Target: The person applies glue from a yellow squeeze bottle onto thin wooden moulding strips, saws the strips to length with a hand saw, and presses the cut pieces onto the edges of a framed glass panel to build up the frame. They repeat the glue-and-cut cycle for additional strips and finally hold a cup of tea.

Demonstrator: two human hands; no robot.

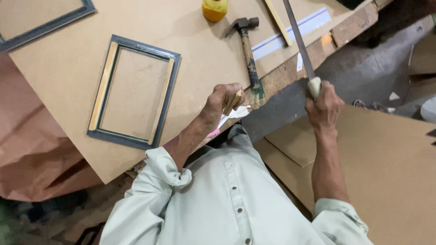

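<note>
Wood strip (234, 101) in left fingers (222, 102), right fingers (323, 106) gripping file (299, 43), hammer (247, 50) between

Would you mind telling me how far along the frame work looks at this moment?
One grey picture frame lies face down on the board with pale wood strips along its two long sides, so that part looks done. In hand: the left hand holds a small wood piece, the right hand grips a long file. The hammer lies untouched; the frame's short sides carry no strips yet.
</note>
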